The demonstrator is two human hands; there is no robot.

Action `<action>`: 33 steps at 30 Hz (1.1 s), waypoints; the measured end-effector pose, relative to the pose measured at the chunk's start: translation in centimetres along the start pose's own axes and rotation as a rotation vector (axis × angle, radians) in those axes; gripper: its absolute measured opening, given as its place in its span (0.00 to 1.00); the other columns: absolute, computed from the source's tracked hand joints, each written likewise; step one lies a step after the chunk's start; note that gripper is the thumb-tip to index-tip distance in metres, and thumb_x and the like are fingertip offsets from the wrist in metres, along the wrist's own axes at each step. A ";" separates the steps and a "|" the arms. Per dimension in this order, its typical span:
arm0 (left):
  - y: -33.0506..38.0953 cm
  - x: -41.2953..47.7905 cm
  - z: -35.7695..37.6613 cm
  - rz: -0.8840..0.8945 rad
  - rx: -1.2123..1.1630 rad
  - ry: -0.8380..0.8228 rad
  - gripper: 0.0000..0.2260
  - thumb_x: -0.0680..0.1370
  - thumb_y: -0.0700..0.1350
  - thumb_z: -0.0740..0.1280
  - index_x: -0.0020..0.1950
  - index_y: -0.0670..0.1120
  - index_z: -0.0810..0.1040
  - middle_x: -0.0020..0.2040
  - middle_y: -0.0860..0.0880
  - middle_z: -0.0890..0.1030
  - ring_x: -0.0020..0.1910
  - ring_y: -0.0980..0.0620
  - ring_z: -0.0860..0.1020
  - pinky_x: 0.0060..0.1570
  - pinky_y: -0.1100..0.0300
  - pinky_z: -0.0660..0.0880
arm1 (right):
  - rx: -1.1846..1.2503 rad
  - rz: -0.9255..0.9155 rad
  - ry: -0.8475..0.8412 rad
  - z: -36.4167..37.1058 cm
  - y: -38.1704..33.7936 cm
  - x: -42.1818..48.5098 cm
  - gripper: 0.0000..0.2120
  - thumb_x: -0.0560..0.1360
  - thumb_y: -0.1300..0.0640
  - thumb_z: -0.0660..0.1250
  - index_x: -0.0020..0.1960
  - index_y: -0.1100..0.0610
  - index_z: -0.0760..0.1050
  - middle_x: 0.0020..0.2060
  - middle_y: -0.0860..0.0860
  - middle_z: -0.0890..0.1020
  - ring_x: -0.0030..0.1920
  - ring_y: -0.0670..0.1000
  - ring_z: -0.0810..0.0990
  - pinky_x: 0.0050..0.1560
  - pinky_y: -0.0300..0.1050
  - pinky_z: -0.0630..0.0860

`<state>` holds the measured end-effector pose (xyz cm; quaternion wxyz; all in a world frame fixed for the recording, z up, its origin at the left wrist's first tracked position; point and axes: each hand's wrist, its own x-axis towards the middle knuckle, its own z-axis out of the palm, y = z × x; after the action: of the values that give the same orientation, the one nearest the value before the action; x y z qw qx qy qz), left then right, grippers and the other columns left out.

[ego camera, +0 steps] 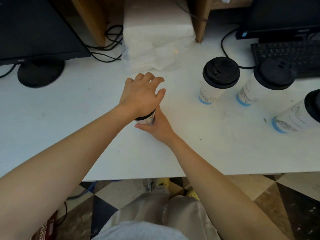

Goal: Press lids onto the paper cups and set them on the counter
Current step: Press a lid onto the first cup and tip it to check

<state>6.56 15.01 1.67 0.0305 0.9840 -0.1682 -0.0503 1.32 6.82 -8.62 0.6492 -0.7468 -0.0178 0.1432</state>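
A white paper cup (147,120) stands on the white counter (69,129) at the centre, mostly hidden by my hands. Its black lid (144,117) shows only as a thin dark rim under my left palm. My left hand (141,94) lies flat on top of the lid with the fingers spread. My right hand (158,126) is wrapped around the cup's side from the near right. Three more lidded cups stand to the right: one (217,78) closest to my hands, a second (266,80) beyond it, and a third (297,113) at the frame's right edge.
A stack of white napkins (155,37) sits at the back centre. A black monitor with its round stand (40,71) is at the back left, a keyboard (287,54) and second monitor at the back right. Black cables (110,44) run along the back. The counter's front edge (138,178) is near me.
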 end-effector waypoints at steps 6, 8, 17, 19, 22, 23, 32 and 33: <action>0.2 -0.2 -2.4 0.063 -0.070 -0.092 0.25 0.80 0.60 0.50 0.74 0.51 0.59 0.71 0.45 0.67 0.71 0.45 0.62 0.65 0.47 0.61 | -0.018 -0.035 0.105 -0.4 -2.1 -1.2 0.33 0.67 0.60 0.77 0.66 0.56 0.64 0.55 0.45 0.76 0.51 0.33 0.75 0.46 0.25 0.70; 0.5 -0.3 -5.1 0.047 -0.137 0.029 0.27 0.79 0.63 0.51 0.73 0.50 0.61 0.67 0.45 0.73 0.68 0.45 0.67 0.59 0.48 0.67 | -0.029 -0.102 0.162 -1.3 -4.2 -1.5 0.31 0.66 0.60 0.77 0.65 0.57 0.66 0.52 0.44 0.76 0.48 0.27 0.74 0.45 0.23 0.70; 0.6 -3.8 -16.1 -0.087 -0.777 -0.047 0.33 0.70 0.64 0.67 0.71 0.58 0.60 0.63 0.50 0.70 0.56 0.46 0.75 0.42 0.53 0.81 | -0.543 -0.428 0.571 -6.5 -14.6 -3.8 0.34 0.61 0.52 0.78 0.64 0.56 0.70 0.53 0.50 0.76 0.54 0.51 0.69 0.50 0.40 0.66; 1.2 -4.3 -16.6 -0.010 -0.950 0.035 0.30 0.68 0.58 0.72 0.66 0.57 0.64 0.57 0.52 0.72 0.51 0.50 0.77 0.35 0.58 0.80 | -0.603 -0.446 0.597 -7.3 -16.1 -5.0 0.36 0.61 0.51 0.78 0.65 0.56 0.69 0.55 0.50 0.75 0.55 0.51 0.67 0.53 0.42 0.68; 2.2 -4.6 -16.8 0.137 -1.026 0.126 0.27 0.66 0.53 0.70 0.63 0.57 0.67 0.52 0.55 0.73 0.47 0.56 0.76 0.29 0.68 0.75 | -0.607 -0.413 0.479 -9.4 -17.7 -6.9 0.39 0.62 0.46 0.77 0.69 0.51 0.65 0.59 0.47 0.71 0.59 0.47 0.64 0.55 0.37 0.67; 2.4 -4.8 -16.7 0.188 -1.027 0.152 0.26 0.66 0.52 0.71 0.63 0.56 0.67 0.50 0.56 0.72 0.46 0.57 0.75 0.29 0.71 0.72 | -0.549 -0.380 0.429 -10.4 -18.0 -7.6 0.38 0.64 0.44 0.75 0.69 0.49 0.63 0.59 0.46 0.71 0.60 0.46 0.65 0.56 0.35 0.66; 4.0 -5.2 -13.3 0.444 -1.205 0.223 0.29 0.66 0.49 0.71 0.63 0.61 0.62 0.54 0.71 0.68 0.49 0.68 0.74 0.40 0.63 0.79 | 0.368 0.108 0.352 -14.1 -19.6 -11.2 0.27 0.76 0.35 0.54 0.58 0.57 0.74 0.45 0.60 0.83 0.35 0.54 0.83 0.33 0.47 0.80; 4.1 -5.1 -12.9 0.483 -1.206 0.201 0.31 0.66 0.48 0.71 0.64 0.61 0.61 0.56 0.71 0.67 0.51 0.69 0.72 0.41 0.64 0.78 | 0.379 0.073 0.367 -14.3 -19.6 -11.3 0.23 0.77 0.39 0.57 0.58 0.57 0.73 0.44 0.59 0.82 0.34 0.53 0.82 0.32 0.46 0.79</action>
<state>1.84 13.37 15.29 0.6027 0.7288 -0.3230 -0.0352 -3.02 -6.30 14.29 0.7643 -0.6254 0.1545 0.0295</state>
